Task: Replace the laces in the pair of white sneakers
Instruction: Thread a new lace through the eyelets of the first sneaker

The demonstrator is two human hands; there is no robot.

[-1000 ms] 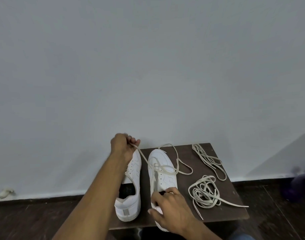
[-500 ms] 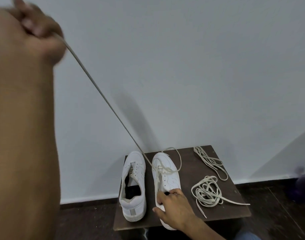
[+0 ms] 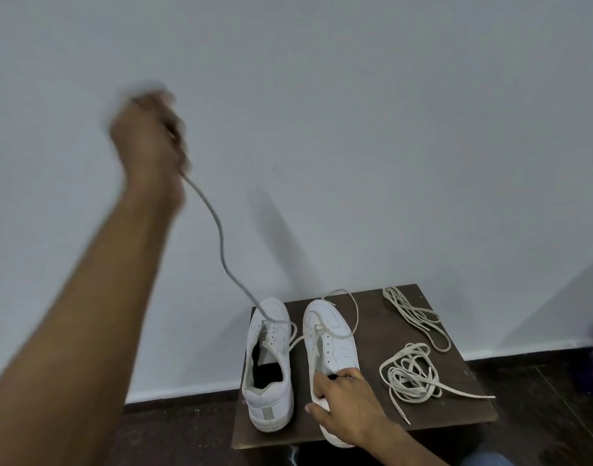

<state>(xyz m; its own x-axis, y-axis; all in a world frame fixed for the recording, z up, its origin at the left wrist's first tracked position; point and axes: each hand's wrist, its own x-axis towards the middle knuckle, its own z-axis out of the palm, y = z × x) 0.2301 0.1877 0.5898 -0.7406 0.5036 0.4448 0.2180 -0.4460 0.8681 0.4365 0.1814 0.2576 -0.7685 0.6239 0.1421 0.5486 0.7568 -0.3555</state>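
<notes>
Grey wall (image 3: 355,112) behind, dark floor (image 3: 187,438) below, small dark table (image 3: 382,428) set against the wall. All positions are given relative to the table.

Right shoe (image 3: 328,344) stands near the table's middle, toe to the wall. Left shoe (image 3: 270,361) stands just beside it at the table's left edge, no lace visible in its eyelets, though one strand crosses its toe. Two loose lace piles lie on the table's right half: tangle (image 3: 411,375) toward the front, smaller bundle (image 3: 416,314) toward the back corner.

Left hand (image 3: 150,136) is raised high, well above and left of the table, blurred with motion. Its fingers appear closed on the lace (image 3: 217,227), though the blur hides the exact grip. The lace runs down slack and wavy, crosses the left shoe's toe, then reaches the right shoe's front eyelets. A second strand loops behind the right shoe's toe.

Right hand (image 3: 347,405) is at the table's front edge, fingers curled over the right shoe's heel and collar, pinning it down.

Judgement: the lace is part threaded through the lower eyelets of the right shoe; the left shoe is not begun.

Risks:
- Lace drags over the left shoe's toe. A hard pull could tip or slide that shoe off the left edge, as nothing holds it.
- An uneven pull could leave one end too short, or draw the far end right through the eyelet.
- If the right hand loosens, the right shoe could lift or skid forward off the table.
- The slack strand could snag the loop behind the toe and knot.
</notes>
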